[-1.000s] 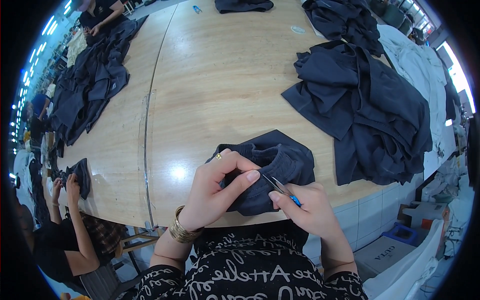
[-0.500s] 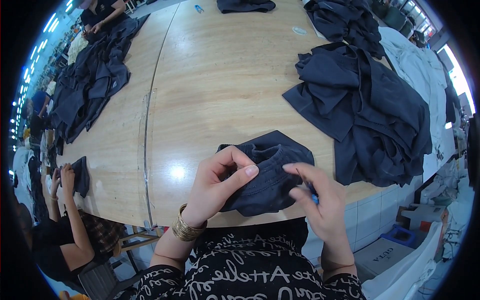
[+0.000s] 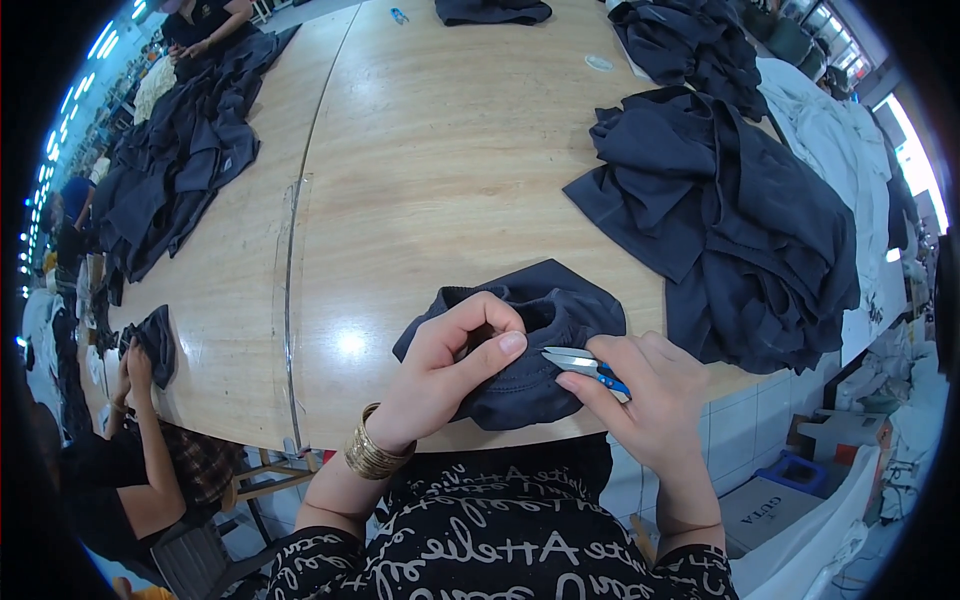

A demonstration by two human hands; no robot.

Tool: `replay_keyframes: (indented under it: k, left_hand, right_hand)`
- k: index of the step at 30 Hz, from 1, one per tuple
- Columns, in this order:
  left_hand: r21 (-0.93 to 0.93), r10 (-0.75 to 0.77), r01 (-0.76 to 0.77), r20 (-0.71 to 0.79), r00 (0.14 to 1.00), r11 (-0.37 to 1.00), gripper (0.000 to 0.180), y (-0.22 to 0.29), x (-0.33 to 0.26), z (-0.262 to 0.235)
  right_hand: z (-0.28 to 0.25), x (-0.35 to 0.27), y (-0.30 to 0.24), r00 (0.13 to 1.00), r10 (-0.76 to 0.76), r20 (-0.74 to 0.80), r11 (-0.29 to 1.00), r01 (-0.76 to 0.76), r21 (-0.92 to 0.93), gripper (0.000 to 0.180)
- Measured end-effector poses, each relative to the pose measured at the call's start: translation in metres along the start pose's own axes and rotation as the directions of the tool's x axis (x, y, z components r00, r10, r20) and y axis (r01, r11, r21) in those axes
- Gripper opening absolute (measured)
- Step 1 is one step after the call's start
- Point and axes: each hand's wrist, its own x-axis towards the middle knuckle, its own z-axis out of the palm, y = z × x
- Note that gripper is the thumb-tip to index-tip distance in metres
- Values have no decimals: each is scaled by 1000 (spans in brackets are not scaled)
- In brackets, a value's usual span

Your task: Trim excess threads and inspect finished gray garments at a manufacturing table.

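Note:
A dark navy garment with a gathered, stitched waistband lies bunched at the table's near edge. My left hand pinches the waistband between thumb and forefinger, with a gold bangle on that wrist. In my right hand is a pair of blue-handled thread snips. The snips' silvery blades point left, just over the waistband and close to my left fingertips. Whether the blades touch a thread is too small to tell.
On the wooden table, a big heap of navy garments lies to the right. Another pile covers the far left. A co-worker's hands handle dark cloth at the left. Small blue snips lie at the far side.
My right hand has turned and brought the snips' blades out over the waistband, toward my left fingers. My left hand keeps its pinch, shifted slightly.

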Motion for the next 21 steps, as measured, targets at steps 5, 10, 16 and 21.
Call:
replay_keyframes:
  k: [5,10,16,21]
  left_hand:
    - [-22,-6,7,51,999,1000,12,-1,1,-1]
    - [-95,-29,33,40,999,995,12,-3,2,1]
    - [-108,-38,44,52,998,993,13,-5,1,0]
    - [-145,-50,60,71,996,988,13,-3,3,0]
  right_hand:
    - [0,3,-3,1000,-11,-2,999,11,-32,26]
    - [4,2,0,1000,-31,3,998,31,-50,27]
    - [2,5,-6,999,9,32,999,-7,-36,26]
    - [7,4,0,1000,-8,-3,1000,8,0,25]
